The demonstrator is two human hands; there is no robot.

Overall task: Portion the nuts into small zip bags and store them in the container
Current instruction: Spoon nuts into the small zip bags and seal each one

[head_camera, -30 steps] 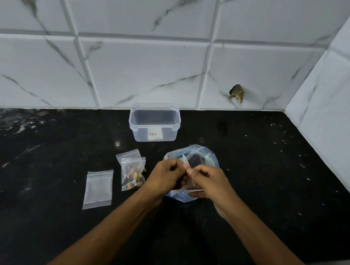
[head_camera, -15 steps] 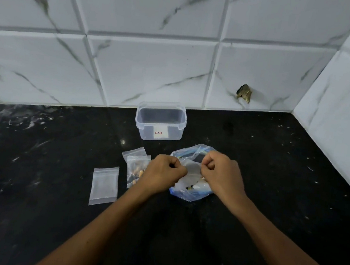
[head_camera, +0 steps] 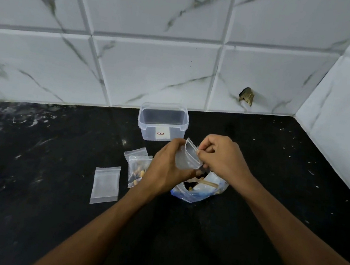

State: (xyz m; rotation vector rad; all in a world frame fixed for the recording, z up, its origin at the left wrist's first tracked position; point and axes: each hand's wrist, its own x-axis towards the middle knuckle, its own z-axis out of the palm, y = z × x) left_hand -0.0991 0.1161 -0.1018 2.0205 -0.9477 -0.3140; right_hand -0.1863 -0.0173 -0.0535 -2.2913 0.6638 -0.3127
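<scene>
Black countertop (head_camera: 271, 197) — white marbled wall tiles (head_camera: 155, 71)

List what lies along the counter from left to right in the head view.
Empty zip bag → filled zip bags → left hand → small zip bag held open → right hand. The container and the big nut bag overlap these, so they are left out.

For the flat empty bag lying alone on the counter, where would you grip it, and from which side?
Pinch the empty bag at its near bottom edge, coming from the front-left. It lies flat on the counter, and the filled bags crowd its far right corner.
</scene>
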